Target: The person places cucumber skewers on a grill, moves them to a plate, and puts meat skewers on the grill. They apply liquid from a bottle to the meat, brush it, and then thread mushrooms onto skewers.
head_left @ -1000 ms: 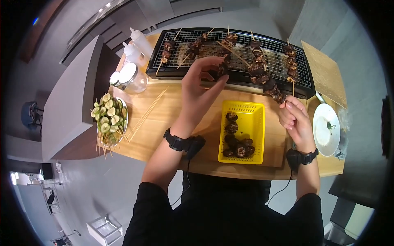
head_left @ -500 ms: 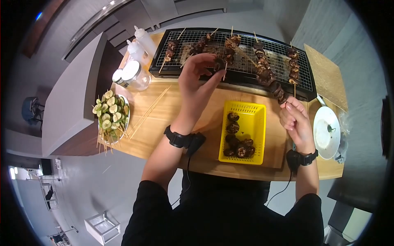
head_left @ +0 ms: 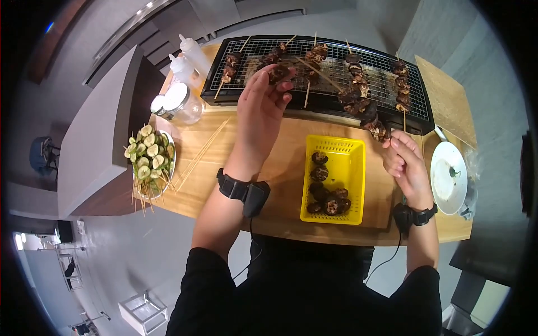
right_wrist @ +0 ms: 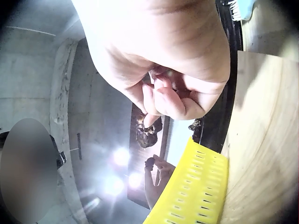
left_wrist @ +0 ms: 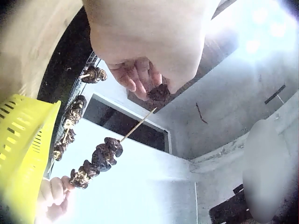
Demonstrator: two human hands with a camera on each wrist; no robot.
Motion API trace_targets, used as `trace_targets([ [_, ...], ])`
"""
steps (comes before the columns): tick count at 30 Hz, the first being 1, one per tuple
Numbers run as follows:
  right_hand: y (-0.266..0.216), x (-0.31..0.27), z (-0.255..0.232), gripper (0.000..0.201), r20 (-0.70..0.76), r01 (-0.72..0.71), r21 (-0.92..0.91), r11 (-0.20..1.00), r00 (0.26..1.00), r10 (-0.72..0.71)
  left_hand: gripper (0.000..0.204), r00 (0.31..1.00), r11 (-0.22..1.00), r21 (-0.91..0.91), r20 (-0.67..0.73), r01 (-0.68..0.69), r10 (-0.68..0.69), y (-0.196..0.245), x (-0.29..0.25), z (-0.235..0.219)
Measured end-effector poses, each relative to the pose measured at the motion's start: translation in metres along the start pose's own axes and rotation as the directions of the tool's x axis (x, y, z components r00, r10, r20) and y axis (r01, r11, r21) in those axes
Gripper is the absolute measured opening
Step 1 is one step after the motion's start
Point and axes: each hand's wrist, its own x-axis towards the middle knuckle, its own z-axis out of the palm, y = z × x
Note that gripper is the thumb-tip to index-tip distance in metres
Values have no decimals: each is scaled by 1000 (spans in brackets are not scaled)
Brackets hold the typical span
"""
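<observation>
A dark mushroom piece [head_left: 278, 74] is pinched in the grip of the left hand [head_left: 260, 115], raised in front of the grill [head_left: 381, 84]. Half a second ago the piece was held lower and farther to the right; since then the left hand has been turned and drawn leftward.

A skewer [head_left: 358, 105] is gripped near its lower end by the curled fingers of the right hand [head_left: 408, 162], which has been kept in nearly the same place. Dark pieces are threaded along the lower part of this skewer, while its upper stretch of stick is left bare and slanted toward the upper left, above the grill in the head view. In the left wrist view the bare tip is shown near the pinched piece, with a gap between them.

Below the hands, a yellow basket [head_left: 363, 168] is set on the worktop [head_left: 286, 168]; the mushrooms [head_left: 335, 206] inside it, mostly clustered at the near end, have been left unchanged. Several other loaded skewers [head_left: 400, 84] are laid across the grill as before. Loose sticks [head_left: 204, 151] are placed to the left of the basket.
</observation>
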Motion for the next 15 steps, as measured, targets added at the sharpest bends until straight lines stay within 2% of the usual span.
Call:
trace_targets([
  [5, 2, 0, -1, 17, -31, -21, 2, 1000, 999, 21, 31, 1000, 1000, -22, 18, 6, -6, 2, 1, -2],
  [15, 0, -3, 2, 17, 30, -12, -30, 999, 999, 13, 33, 1000, 999, -51, 7, 19, -19, 0, 1, -2],
])
